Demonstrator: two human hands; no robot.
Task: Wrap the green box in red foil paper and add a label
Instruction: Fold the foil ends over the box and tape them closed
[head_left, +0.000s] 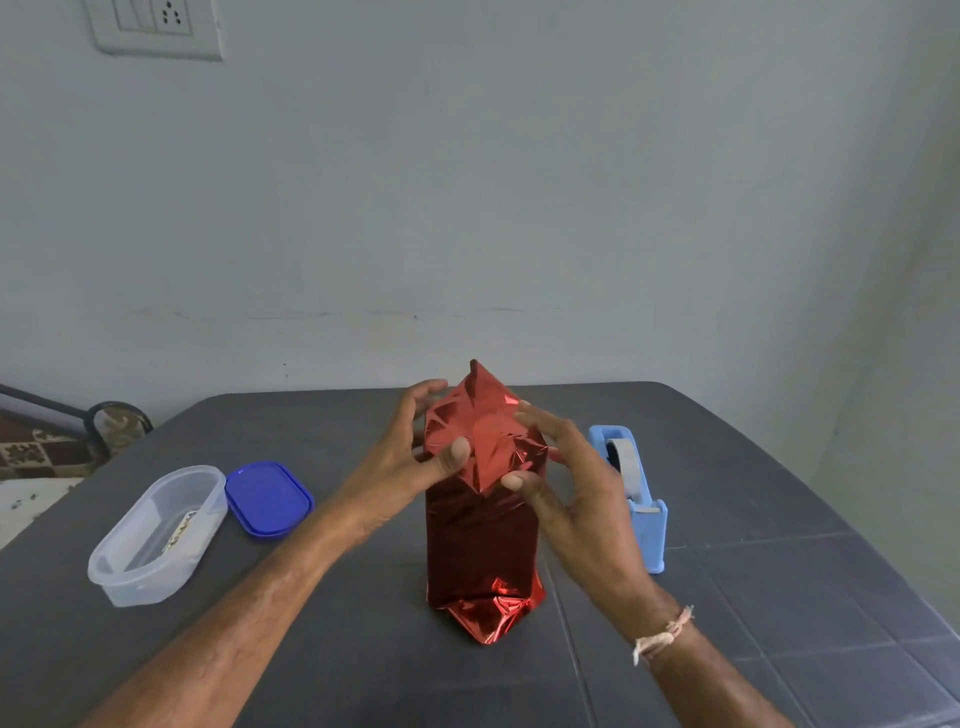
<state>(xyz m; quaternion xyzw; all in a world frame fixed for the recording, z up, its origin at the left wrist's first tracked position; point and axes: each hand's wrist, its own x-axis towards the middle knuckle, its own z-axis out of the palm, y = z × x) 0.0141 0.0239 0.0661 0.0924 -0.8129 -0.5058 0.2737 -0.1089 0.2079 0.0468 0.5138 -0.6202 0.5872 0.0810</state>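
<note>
A tall box wrapped in shiny red foil paper (480, 540) stands upright in the middle of the dark table; no green shows through. At its top the foil is folded into a pointed flap that sticks up. My left hand (415, 457) holds the top from the left, thumb pressing the folded foil on the near face. My right hand (561, 478) holds the top from the right, its thumb on the flap's lower tip and fingers spread along the side. The foil at the base is crumpled and tucked toward me.
A blue tape dispenser (636, 493) stands just right of the box, behind my right hand. At the left, a clear plastic tub (156, 535) with a small printed card in it sits beside its blue lid (267, 499). The grey table (779, 571) meets a white wall.
</note>
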